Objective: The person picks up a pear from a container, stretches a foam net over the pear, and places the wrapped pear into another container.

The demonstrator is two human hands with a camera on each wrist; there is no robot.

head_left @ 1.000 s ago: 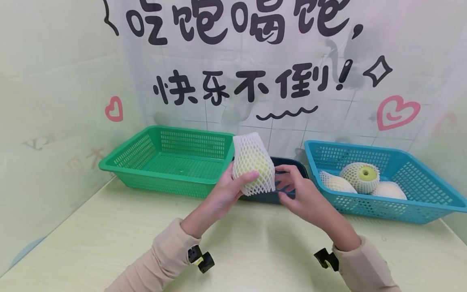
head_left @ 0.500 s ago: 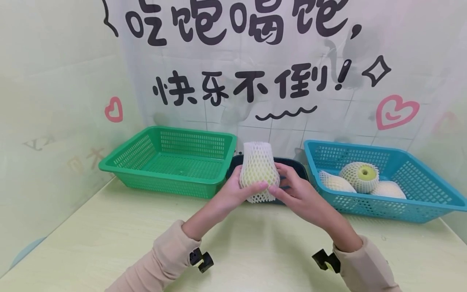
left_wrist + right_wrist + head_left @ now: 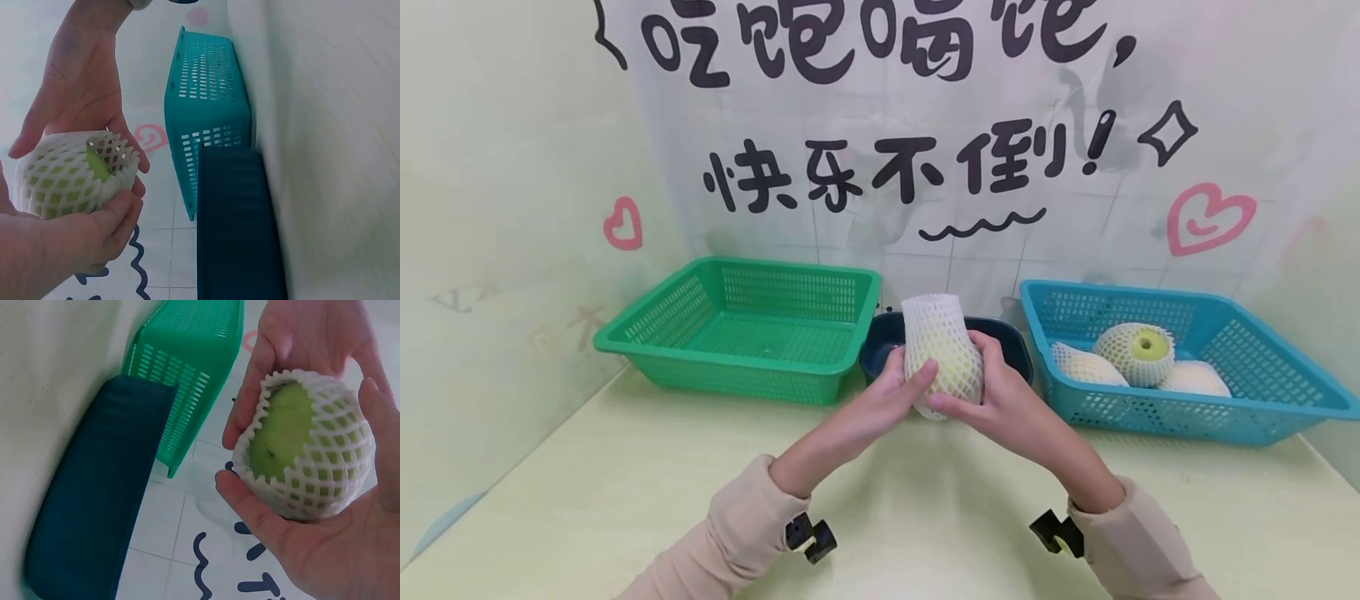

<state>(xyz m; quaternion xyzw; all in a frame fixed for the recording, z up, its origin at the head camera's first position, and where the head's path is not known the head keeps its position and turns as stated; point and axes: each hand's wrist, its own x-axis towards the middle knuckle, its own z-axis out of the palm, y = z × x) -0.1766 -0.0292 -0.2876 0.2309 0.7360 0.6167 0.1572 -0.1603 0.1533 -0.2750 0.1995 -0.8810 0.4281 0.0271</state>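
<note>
A round green fruit in a white foam net sleeve (image 3: 946, 350) is held up in front of the dark blue tray. My left hand (image 3: 880, 397) grips its left side, thumb laid across the front of the netting. From the right, my right hand (image 3: 1006, 398) holds the other side, its thumb low on the sleeve. In the right wrist view, bare green skin of the fruit (image 3: 281, 434) shows through the open end of the net, with fingers of both hands around it. The upper part of the sleeve stands up above the fruit in the head view.
Behind the hands sits the dark blue tray (image 3: 1011, 346), partly hidden. A green basket (image 3: 737, 375) stands to its left. On the right, a blue basket (image 3: 1187, 417) carries netted fruits (image 3: 1135, 354). A printed sheet hangs at the back of the pale table (image 3: 662, 483).
The right hand has come onto the netted fruit, which the left hand alone held before. The fruit has moved slightly right and down, and its sleeve now leans left.
</note>
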